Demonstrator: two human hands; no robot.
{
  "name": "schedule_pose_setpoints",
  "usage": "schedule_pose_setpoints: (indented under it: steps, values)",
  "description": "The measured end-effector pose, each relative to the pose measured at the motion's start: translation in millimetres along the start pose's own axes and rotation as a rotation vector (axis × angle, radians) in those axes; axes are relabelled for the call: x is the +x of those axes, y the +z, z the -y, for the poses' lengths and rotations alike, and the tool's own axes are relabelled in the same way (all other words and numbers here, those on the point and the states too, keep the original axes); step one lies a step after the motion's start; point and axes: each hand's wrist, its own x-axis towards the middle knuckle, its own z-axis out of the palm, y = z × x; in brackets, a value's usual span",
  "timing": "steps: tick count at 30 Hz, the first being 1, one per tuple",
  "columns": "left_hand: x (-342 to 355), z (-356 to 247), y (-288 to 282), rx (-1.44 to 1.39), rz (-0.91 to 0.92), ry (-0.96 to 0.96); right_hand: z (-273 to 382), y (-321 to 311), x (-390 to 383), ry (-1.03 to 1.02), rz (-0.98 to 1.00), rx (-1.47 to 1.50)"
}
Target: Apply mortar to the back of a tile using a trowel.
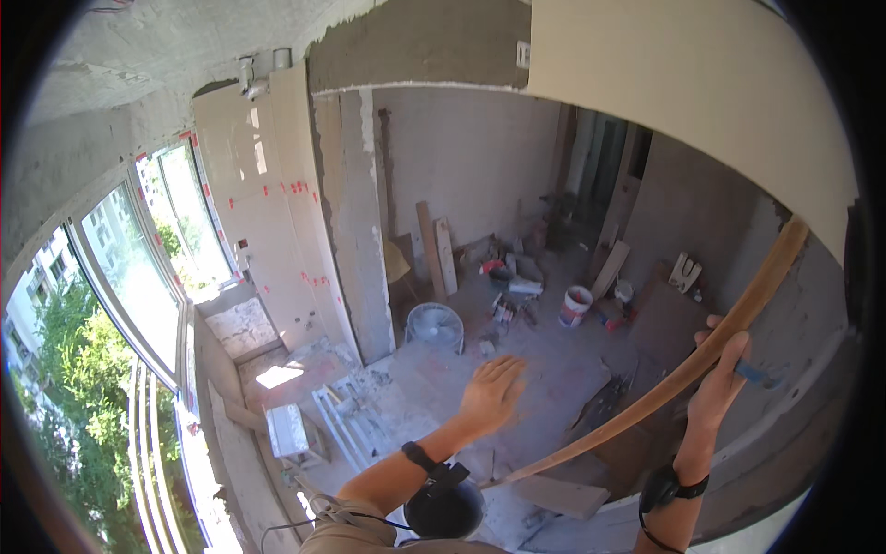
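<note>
Gripping wooden strip (683, 374): right hand (720, 379) closed | left hand (492, 392) open, seemingly empty

I see one package: a white round bucket (576, 306) with a red label band, standing on the floor mid-room among scattered boards. No signs or screens.

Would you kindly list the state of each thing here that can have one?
right hand: closed around the wooden strip
wooden strip: held up at a slant, bowed
left hand: open, flat, holding nothing
floor fan: standing upright
white bucket: upright on the floor
window: cannot tell whether shut
</note>
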Motion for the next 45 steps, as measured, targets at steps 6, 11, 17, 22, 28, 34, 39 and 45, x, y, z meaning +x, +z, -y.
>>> schedule_pose_setpoints:
  steps: [6, 11, 17, 22, 28, 34, 39, 45]
  values:
    - [-306, 102, -56, 0.149, 0.17, -1.201, -5, -6, -13, -0.007, 0.019, -0.142]
    - [-531, 83, -172, -0.543, -0.344, -2.096, -28, -24, -21, 0.019, 0.077, -0.144]
    - [-533, -8, -210, -0.405, -0.293, -2.279, -42, -17, -45, 0.006, 0.143, -0.266]
    - [-463, -56, -199, -0.263, -0.334, -2.189, -61, -23, -54, -0.18, 0.14, -0.38]
    - [-424, -44, -193, -0.252, -0.197, -2.058, -72, -42, -70, 0.129, 0.074, -0.089]
    - [-404, -2, -190, -0.174, -0.013, -1.948, -91, -48, -96, 0.229, -0.008, -0.102]
    - [-399, 36, -185, -0.199, 0.047, -1.983, -89, -25, -108, 0.227, -0.005, -0.204]
    - [-405, 143, -205, -0.395, -0.027, -2.068, -103, -24, -123, 0.535, -0.163, -0.029]
